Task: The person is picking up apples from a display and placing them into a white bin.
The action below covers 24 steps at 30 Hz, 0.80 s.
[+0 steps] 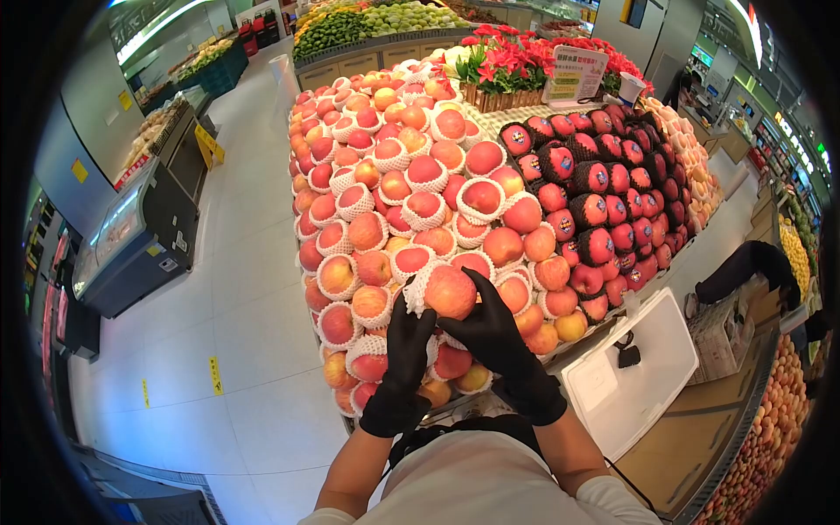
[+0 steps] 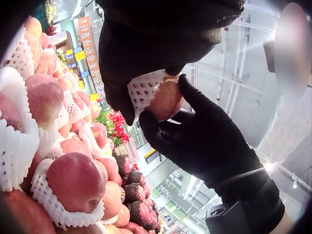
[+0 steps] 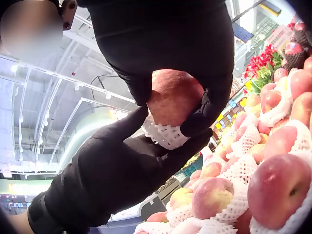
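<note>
A red apple (image 1: 451, 293) is held between both black-gloved hands, above the near part of the fruit display. A white foam net (image 1: 418, 293) covers its left side, while its red skin is bare on the right. My left hand (image 1: 409, 341) holds the netted side, with the thumb and fingers around the net (image 3: 168, 136) in the right wrist view. With thumb and fingers curled round the bare side, my right hand (image 1: 494, 328) grips the apple. In the left wrist view, the right hand (image 2: 195, 136) shows beyond the net, and the left hand hides part of the apple (image 2: 167, 100).
Many apples in white foam nets (image 1: 424, 210) are heaped below and ahead of the hands. Dark-netted apples (image 1: 591, 179) lie to the right. A white foam box (image 1: 647, 376) stands at the near right, and red flowers (image 1: 499, 66) stand behind the heap.
</note>
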Motion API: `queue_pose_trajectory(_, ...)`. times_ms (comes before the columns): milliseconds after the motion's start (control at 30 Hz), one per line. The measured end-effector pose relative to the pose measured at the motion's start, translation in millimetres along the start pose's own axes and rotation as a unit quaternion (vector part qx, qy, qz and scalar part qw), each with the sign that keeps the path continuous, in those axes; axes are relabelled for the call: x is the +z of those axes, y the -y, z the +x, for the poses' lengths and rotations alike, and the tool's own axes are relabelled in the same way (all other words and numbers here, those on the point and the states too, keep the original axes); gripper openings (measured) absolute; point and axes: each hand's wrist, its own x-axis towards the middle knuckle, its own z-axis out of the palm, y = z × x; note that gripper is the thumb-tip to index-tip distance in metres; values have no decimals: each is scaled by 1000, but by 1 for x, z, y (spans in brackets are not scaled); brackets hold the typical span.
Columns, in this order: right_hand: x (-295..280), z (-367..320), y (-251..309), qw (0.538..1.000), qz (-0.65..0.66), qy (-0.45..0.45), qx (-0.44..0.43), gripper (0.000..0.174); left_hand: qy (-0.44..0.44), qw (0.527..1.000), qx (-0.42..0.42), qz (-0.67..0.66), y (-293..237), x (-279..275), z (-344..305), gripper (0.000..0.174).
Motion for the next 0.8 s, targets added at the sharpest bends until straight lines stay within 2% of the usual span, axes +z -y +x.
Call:
queue_pose_trajectory(133,3,2,6,965,215,-46,141,55,-28,997,-43,-52,21,-17,-2,43)
queue_pose_trajectory(233,-8,3,-3,937,261,-31,228,52,-21,994,-56,-95,32,-27,2,34)
queue_pose_trajectory(267,-10,2,-9,934,272,-27,229,53,-21,993,-55,-107,35,-29,3,30)
queue_pose_trajectory(333,-13,0,-19,928,293,-17,231,53,11,997,-15,71,30,-30,4,35)
queue_pose_trajectory(400,-16,0,-23,924,308,-5,228,53,36,986,11,161,21,-27,5,38)
queue_pose_trajectory(533,-19,0,-21,891,376,-8,255,54,61,981,36,178,0,-16,5,38)
queue_pose_trajectory(600,-17,0,-16,911,334,-35,240,56,62,997,-5,49,1,-14,7,39)
queue_pose_trajectory(633,-14,1,-12,920,313,-48,233,57,57,993,-52,-89,3,-13,8,41)
queue_pose_trajectory(667,-12,2,-5,957,232,-51,167,59,51,968,-98,-224,5,-11,9,42)
queue_pose_trajectory(733,-6,5,7,996,64,-57,29,63,52,986,-86,-131,7,-10,9,47)
queue_pose_trajectory(800,-2,5,8,999,16,-35,-1,67,51,995,-72,-37,9,-9,7,52)
